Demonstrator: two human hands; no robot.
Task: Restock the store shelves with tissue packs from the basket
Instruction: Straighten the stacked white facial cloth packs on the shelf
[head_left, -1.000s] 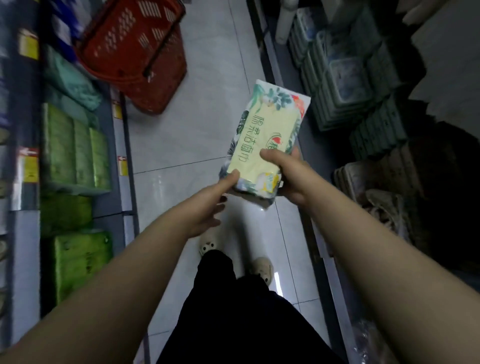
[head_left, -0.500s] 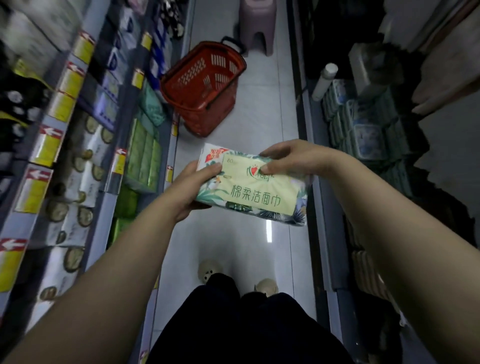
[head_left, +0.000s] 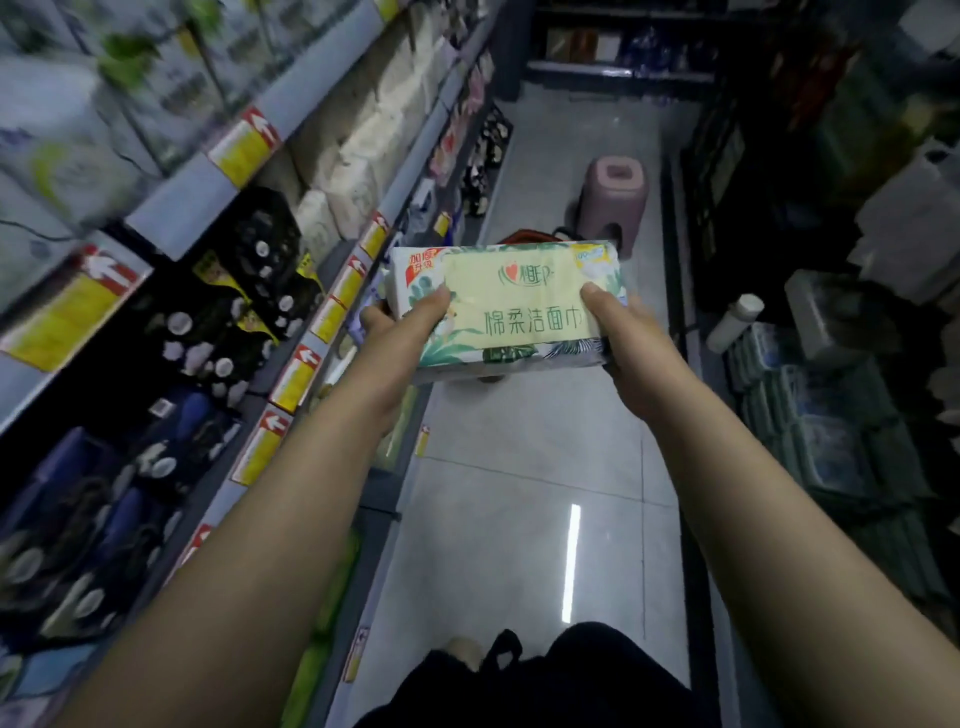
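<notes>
I hold a tissue pack (head_left: 511, 306), pale yellow with green leaf print and green lettering, level in front of me over the aisle floor. My left hand (head_left: 400, 325) grips its left end, thumb on top. My right hand (head_left: 621, 332) grips its right end, thumb on top too. The red basket (head_left: 522, 238) is almost wholly hidden behind the pack; only a sliver of its rim shows above it. The shelves (head_left: 332, 291) with yellow price tags run along my left.
A pink plastic stool (head_left: 613, 200) stands in the aisle beyond the basket. Stacked tissue bundles (head_left: 815, 431) and a white bottle (head_left: 735, 322) line the dark right side. Dark and cream packs fill the left shelves. Grey tiled floor (head_left: 519, 519) lies between.
The pack has been turned from upright to level and raised, with both hands now gripping its ends. My view has lifted from the floor toward the left shelves and down the aisle.
</notes>
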